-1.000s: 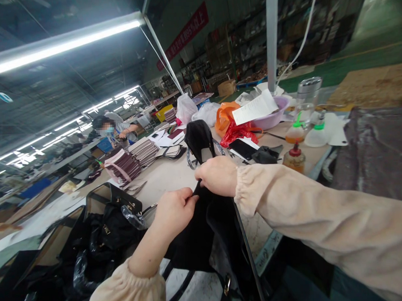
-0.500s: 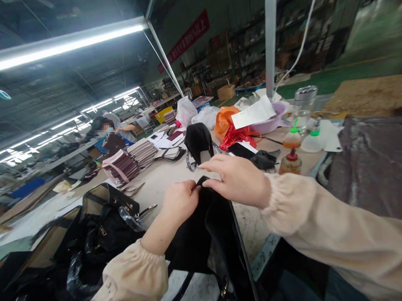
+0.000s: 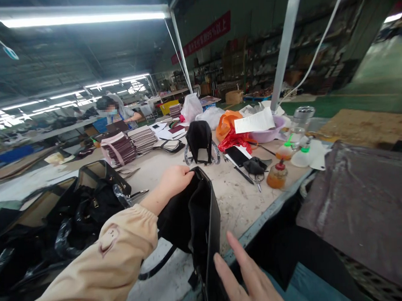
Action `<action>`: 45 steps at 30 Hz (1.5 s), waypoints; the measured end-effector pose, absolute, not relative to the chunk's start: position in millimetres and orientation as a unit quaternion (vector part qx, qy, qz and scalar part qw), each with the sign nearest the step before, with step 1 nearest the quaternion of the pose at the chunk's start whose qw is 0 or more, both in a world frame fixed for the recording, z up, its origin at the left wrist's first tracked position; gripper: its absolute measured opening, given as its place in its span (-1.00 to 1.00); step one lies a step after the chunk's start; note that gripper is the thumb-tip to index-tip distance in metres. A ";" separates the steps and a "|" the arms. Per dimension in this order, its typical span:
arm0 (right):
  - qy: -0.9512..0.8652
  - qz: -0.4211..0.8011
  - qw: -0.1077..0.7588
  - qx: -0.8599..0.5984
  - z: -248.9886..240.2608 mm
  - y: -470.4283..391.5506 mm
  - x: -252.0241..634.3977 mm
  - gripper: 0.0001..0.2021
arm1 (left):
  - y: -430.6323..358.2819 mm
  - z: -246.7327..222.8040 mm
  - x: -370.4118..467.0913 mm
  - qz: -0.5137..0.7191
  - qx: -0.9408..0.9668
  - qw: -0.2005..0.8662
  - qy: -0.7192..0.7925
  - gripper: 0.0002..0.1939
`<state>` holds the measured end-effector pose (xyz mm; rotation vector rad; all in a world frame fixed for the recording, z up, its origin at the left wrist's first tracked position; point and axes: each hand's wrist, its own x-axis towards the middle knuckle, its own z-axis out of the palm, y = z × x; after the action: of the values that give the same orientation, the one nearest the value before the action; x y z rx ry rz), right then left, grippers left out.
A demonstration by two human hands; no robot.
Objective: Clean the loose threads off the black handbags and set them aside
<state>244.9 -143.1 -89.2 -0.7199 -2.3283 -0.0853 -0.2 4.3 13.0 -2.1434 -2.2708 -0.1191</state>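
Observation:
A black handbag (image 3: 203, 212) stands at the near edge of the worktable, its mouth gaping toward me. My left hand (image 3: 175, 182) pinches the bag's far top corner. Low in the view, my right hand (image 3: 243, 277) has its fingers spread beside the bag's right side; whether the fingertips touch it I cannot tell. A dark strap (image 3: 159, 264) trails from the bag on the left. Farther back on the table stands another black bag (image 3: 199, 141), with plastic-wrapped handles.
Several black bags (image 3: 93, 195) crowd the left side. Stacked panels (image 3: 119, 148), an orange plastic bag (image 3: 227, 123), a purple basin (image 3: 268, 129), scissors (image 3: 258, 181) and a bottle of amber liquid (image 3: 277, 176) lie beyond. A person (image 3: 116, 114) sits in the background.
My right hand has left the bag's top corner and moved down toward me, fingers spreading. The left hand keeps its pinch. The bag's mouth shows wider, and the view has shifted.

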 end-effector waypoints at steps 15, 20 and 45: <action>-0.852 0.173 0.289 -0.401 -56.5 -98.8 278.5 -0.24 | -15.5 30.4 -11.5 -0.082 -0.595 -0.078 -0.796 -0.70; -0.839 0.239 0.319 -0.371 -36.7 -10.0 312.0 -0.43 | -74.4 35.2 -21.9 -0.209 -0.505 -0.269 -0.793 -0.59; -0.815 0.359 0.386 -0.242 -57.2 41.1 242.1 -0.47 | -77.2 48.1 34.6 -0.118 -0.779 0.067 -0.612 -0.69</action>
<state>242.1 41.1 -57.2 -0.6164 -2.0742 0.9129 34.6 -77.2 48.1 -2.3484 -1.8441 -0.3561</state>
